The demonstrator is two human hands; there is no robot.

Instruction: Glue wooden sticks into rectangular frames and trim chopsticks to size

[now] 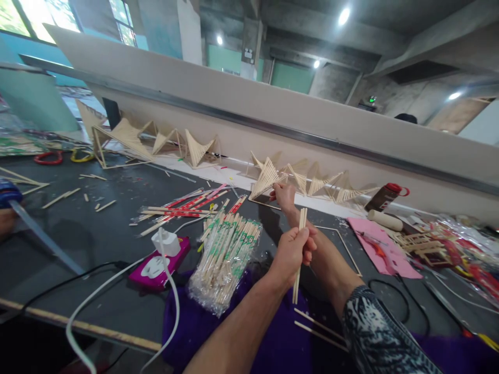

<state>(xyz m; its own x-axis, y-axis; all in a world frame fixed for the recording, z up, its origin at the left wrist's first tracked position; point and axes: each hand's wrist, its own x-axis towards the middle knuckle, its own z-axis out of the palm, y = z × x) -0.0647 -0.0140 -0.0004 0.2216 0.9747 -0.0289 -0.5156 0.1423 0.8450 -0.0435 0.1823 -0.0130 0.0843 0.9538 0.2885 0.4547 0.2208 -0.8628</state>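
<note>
Upright in my left hand (pixel 290 254) is a small bundle of wooden chopsticks (pixel 302 221), with the fingers closed around them. My right hand (pixel 285 196) reaches farther out, behind the left one, at the right side of a fan-shaped stick model (pixel 267 176). Its fingers are bent together against the model's edge; what they pinch is too small to make out. Below my left hand two loose chopsticks (pixel 319 332) lie near the table's front. Wrapped chopsticks in a clear plastic bag (pixel 226 259) lie to the left of my hands.
A magenta power strip (pixel 159 267) with a white plug and cables lies left. More stick models (pixel 128 137) line the back board. At right are a glue gun (pixel 378 249) on pink paper (pixel 405 262), and a dark red-capped bottle (pixel 384 196). Another person's hand (pixel 5 221) shows at far left.
</note>
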